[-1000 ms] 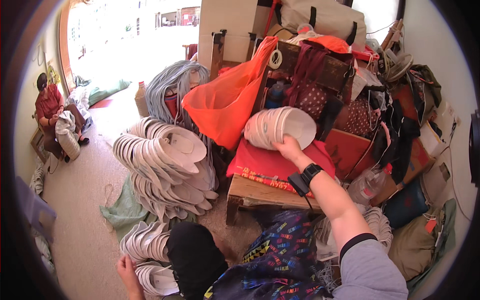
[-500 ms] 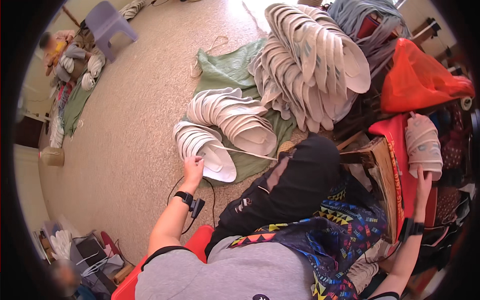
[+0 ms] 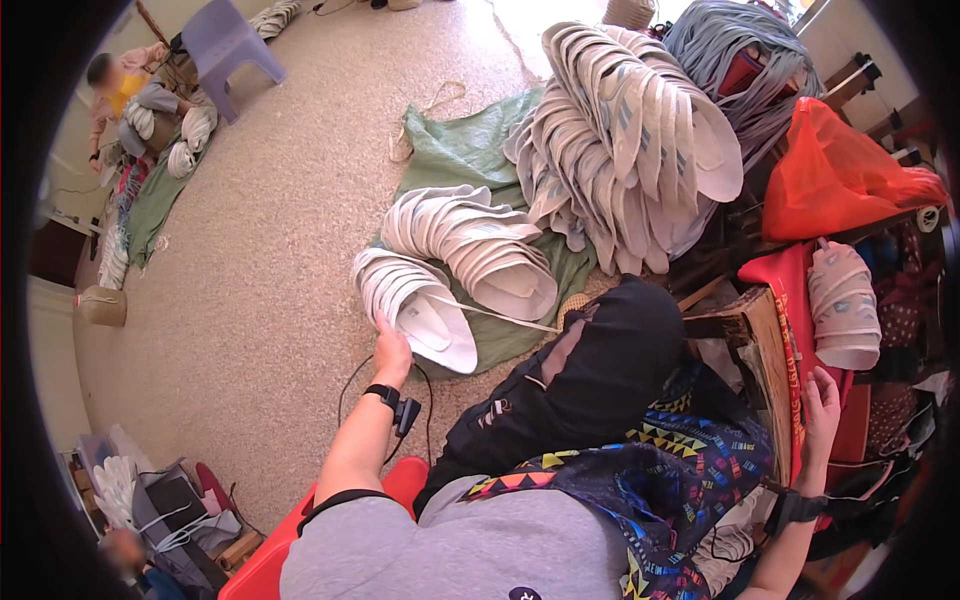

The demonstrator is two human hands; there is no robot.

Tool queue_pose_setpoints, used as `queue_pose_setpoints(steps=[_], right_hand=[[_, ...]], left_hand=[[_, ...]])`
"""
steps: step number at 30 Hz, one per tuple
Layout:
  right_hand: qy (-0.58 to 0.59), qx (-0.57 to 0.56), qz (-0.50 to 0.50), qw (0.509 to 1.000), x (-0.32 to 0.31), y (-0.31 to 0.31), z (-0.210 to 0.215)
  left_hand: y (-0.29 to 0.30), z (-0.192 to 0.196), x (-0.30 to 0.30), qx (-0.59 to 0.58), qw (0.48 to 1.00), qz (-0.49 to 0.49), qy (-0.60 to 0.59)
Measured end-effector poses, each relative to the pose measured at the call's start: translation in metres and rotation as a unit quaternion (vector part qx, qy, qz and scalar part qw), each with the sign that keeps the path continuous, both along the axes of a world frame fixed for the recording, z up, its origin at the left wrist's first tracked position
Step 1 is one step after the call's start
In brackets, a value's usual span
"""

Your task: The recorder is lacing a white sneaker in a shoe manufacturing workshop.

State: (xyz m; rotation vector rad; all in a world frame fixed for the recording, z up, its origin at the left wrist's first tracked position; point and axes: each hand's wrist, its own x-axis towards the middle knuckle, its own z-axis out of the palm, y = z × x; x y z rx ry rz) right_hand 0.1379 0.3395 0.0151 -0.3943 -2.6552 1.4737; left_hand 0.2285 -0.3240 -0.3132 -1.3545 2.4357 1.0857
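Left hand (image 3: 391,352), now lower on the near strung stack of white insoles (image 3: 415,308), fingers curled on its edge, grip unclear; right hand (image 3: 820,402) stays open-fingered below the smaller insole stack (image 3: 845,305) on the red cloth (image 3: 790,290), far right.

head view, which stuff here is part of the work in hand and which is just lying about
In hand:
left hand on the near stack of white soles
right hand below the small sole stack on the red cloth

Lying about:
orange bag
purple stool
green sack
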Motion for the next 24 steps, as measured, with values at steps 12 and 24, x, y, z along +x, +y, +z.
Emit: queue_pose_setpoints(steps=[12, 24], right_hand=[[0.028, -0.012, 0.060, 0.998, 0.016, -0.081, 0.033], [0.099, -0.110, 0.138, 0.979, 0.038, -0.148, 0.060]], left_hand=[[0.007, 0.149, -0.054, 0.307, 0.849, 0.075, 0.423], [0.187, 0.373, -0.146, 0.606, 0.592, -0.169, 0.503]])
